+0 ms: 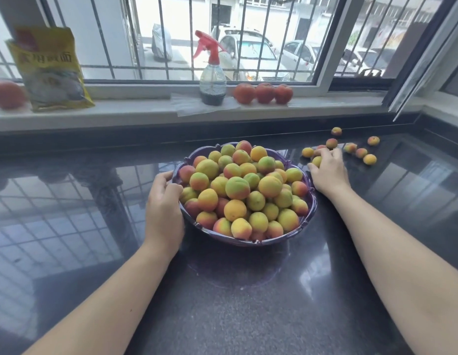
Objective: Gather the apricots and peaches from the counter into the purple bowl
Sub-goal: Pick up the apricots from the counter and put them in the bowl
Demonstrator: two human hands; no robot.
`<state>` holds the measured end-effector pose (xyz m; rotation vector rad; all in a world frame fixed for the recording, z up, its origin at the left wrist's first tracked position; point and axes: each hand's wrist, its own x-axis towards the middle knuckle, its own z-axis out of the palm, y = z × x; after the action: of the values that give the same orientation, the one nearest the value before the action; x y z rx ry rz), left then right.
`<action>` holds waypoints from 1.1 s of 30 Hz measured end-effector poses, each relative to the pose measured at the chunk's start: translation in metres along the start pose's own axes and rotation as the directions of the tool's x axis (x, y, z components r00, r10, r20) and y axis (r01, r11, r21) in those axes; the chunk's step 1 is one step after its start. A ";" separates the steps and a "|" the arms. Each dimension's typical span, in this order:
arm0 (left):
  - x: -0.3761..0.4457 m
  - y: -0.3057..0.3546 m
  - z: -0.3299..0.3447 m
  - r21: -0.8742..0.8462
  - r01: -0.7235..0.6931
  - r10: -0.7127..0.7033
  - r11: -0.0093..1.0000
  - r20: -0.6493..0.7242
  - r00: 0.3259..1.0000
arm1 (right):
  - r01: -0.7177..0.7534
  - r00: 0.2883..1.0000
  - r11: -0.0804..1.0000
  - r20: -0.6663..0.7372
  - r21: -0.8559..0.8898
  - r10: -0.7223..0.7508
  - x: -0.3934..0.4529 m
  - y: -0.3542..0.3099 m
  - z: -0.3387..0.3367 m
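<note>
A purple bowl (pixel 310 213) stands mid-counter, heaped with yellow, green and red apricots and peaches (pixel 242 188). My left hand (pixel 165 203) grips the bowl's left rim, thumb over the edge. To the right of the bowl my right hand (pixel 328 172) lies palm down on the counter, fingers curled over a yellowish fruit (pixel 316 161) and touching a reddish one beside it. Several more loose fruits (pixel 361 152) lie scattered on the counter beyond that hand, toward the back right.
The dark glossy stone counter (pixel 235 303) ends at a white window sill. On the sill stand a yellow packet (pixel 52 70), a spray bottle (pixel 212 78) with a red trigger, three tomatoes (pixel 263 93) and another tomato (pixel 6 94) at far left. An open window frame (pixel 415 73) juts in at right.
</note>
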<state>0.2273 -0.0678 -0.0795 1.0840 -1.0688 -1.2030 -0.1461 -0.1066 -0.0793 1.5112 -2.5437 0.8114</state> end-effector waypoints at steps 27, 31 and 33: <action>0.003 -0.002 -0.004 0.020 -0.010 0.010 1.000 0.028 1.000 | 0.329 0.805 0.855 0.353 0.402 -0.476 -0.107 -0.053 -0.123; 0.003 -0.003 -0.005 0.032 -0.018 0.018 0.999 0.016 1.000 | 0.382 0.775 0.849 0.374 0.365 -0.510 -0.109 -0.056 -0.122; 0.003 -0.003 -0.004 0.033 -0.019 0.019 0.999 0.019 1.000 | 0.393 0.768 0.854 0.390 0.341 -0.509 -0.110 -0.056 -0.121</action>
<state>0.2312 -0.0705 -0.0835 1.0876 -1.1150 -1.1861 -0.0671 0.0167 0.0115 2.5517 -2.2123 0.7694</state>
